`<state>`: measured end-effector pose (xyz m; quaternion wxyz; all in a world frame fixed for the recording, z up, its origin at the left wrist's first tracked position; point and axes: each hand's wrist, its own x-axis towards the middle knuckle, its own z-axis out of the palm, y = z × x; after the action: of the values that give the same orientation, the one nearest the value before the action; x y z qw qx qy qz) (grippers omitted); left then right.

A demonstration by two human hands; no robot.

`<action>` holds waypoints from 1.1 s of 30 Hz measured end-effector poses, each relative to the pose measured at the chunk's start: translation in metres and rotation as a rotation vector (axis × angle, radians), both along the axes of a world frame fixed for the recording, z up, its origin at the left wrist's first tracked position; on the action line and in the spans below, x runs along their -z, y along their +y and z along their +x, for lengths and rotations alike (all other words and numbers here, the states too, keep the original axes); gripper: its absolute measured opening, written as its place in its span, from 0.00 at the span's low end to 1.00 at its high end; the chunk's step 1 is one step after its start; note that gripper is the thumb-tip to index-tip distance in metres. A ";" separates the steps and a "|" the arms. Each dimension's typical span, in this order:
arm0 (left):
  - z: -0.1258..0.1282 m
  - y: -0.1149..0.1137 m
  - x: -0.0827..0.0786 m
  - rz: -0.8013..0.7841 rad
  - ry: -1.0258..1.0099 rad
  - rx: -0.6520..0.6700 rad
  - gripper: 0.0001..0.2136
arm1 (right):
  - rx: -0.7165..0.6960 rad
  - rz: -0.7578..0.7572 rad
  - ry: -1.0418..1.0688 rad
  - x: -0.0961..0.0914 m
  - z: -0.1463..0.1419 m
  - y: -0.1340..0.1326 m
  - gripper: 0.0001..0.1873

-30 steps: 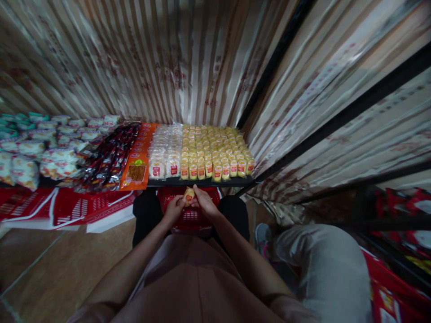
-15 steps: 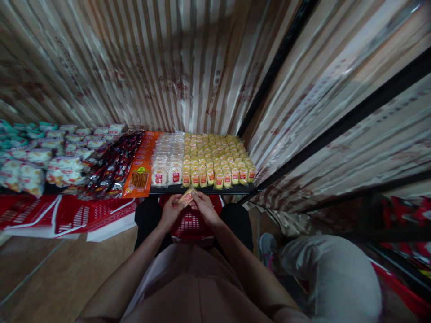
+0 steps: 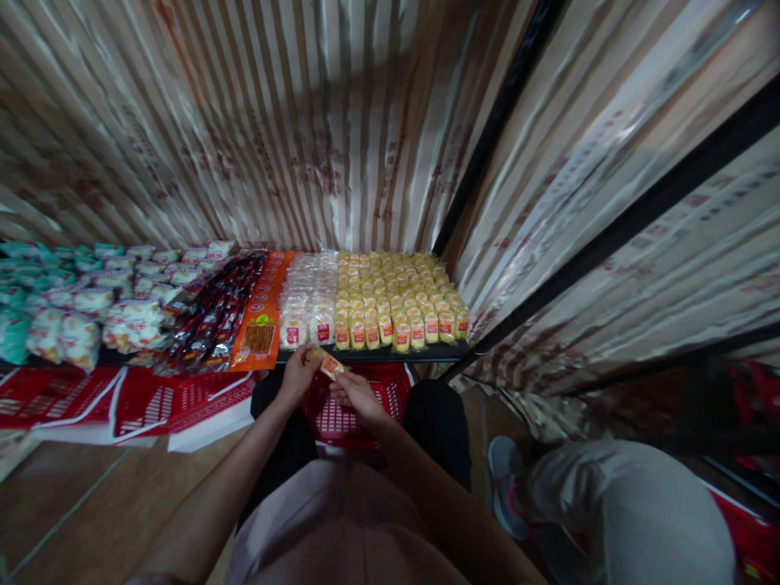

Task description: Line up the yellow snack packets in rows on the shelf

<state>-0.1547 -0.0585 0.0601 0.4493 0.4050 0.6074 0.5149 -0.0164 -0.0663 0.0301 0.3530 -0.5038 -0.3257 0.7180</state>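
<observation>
My left hand [image 3: 299, 373] and my right hand [image 3: 354, 392] are both closed on one small yellow snack packet [image 3: 327, 362], held between them just in front of the low black shelf [image 3: 426, 353]. The packet is tilted, its far end toward the shelf edge. Below my hands sits a red plastic basket [image 3: 390, 388] between my knees. On the shelf behind stand rows of matching yellow packets [image 3: 393, 299] with red labels, and clear white packets [image 3: 308, 299] to their left.
Further left on the shelf lie an orange snack bag [image 3: 259, 335], dark red-black packets [image 3: 210, 313] and white-green bags [image 3: 73, 305]. Red-and-white cartons [image 3: 140, 402] lie below on the wooden floor. Another person's grey-trousered leg [image 3: 621, 508] and shoe [image 3: 509, 483] are at right. Striped sheeting backs the shelf.
Both hands have shifted slightly left and toward the shelf with the packet, which has turned from upright to tilted. The view has tipped up a little.
</observation>
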 end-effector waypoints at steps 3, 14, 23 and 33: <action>-0.009 0.017 0.002 0.026 0.130 0.045 0.16 | -0.026 -0.056 -0.042 -0.005 -0.011 0.004 0.11; -0.015 0.055 -0.012 0.153 0.736 0.177 0.15 | 0.052 0.185 -0.143 -0.005 -0.023 0.021 0.04; -0.002 0.065 -0.005 0.230 0.862 0.214 0.19 | 0.039 0.669 -0.356 0.018 -0.025 0.028 0.21; 0.002 0.033 0.016 0.302 1.031 0.076 0.16 | 0.034 0.928 -0.693 0.025 -0.025 0.026 0.26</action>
<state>-0.1526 -0.0258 0.0444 0.0478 0.6870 0.6534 0.3143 -0.0417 -0.0402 0.0056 0.4211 -0.5070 -0.6949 0.2876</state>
